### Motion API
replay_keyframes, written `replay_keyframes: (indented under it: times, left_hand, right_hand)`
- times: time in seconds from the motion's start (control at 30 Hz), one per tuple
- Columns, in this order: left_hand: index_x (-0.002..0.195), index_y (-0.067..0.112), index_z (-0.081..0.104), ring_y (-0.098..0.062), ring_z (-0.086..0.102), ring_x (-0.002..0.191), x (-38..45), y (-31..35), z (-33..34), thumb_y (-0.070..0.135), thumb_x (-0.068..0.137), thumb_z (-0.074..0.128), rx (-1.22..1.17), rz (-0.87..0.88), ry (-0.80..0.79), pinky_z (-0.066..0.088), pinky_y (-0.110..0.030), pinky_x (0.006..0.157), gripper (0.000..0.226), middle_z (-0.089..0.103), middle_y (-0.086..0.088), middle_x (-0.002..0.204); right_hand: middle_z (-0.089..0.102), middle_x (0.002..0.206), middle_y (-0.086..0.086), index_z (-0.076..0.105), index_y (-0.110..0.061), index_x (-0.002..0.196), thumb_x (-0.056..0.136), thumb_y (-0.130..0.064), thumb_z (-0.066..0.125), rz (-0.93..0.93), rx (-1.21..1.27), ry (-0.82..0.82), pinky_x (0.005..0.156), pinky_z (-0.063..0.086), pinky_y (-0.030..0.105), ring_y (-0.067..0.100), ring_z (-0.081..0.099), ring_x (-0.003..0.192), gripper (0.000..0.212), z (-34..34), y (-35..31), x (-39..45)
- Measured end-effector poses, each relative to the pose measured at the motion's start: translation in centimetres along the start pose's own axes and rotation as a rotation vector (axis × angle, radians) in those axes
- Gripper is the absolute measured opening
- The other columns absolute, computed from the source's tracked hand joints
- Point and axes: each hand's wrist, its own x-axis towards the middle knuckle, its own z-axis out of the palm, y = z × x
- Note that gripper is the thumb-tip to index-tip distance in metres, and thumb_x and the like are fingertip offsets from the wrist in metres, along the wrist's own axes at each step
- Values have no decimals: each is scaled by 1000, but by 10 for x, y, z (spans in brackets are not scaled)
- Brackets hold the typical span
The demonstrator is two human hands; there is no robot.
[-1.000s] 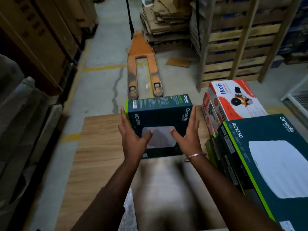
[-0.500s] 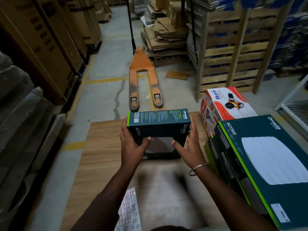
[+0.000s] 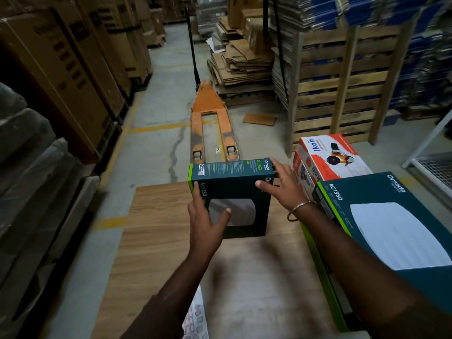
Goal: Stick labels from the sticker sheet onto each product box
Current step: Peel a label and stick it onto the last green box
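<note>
Boxes wait unlabelled, it seems: the small dark box (image 3: 230, 192) stands on edge on the worktop (image 3: 156, 216), steadied by the spread fingers of the left hand (image 3: 208, 216) and right hand (image 3: 278, 184), while the sticker sheet (image 3: 195, 316) lies untouched near the worktop's near edge.

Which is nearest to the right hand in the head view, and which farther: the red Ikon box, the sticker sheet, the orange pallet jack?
From the right hand:
1. Red Ikon box, just to its right.
2. Orange pallet jack, on the floor beyond the table.
3. Sticker sheet, at the near table edge.
</note>
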Motion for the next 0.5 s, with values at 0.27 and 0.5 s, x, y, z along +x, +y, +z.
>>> replay_keyframes:
  times: [0.27,0.5]
  left_hand:
    - [164,36,24,-14,43,146,10,19,19,81,78,61,-181,-81,-80,39,-49,121,104,39,2,159]
    - [134,22,65,-12,70,114,19,37,-6,45,103,58,-410,-81,-237,53,-33,97,39,75,3,123]
  right_hand:
    - [57,133,-16,43,-28,136,85,-35,84,-3,171,-55,109,50,40,1,56,123,66,22,-2,-58]
    - [39,156,-6,36,-23,157,91,-21,79,-225,182,-271,117,41,33,18,39,148,79,47,-9,-136]
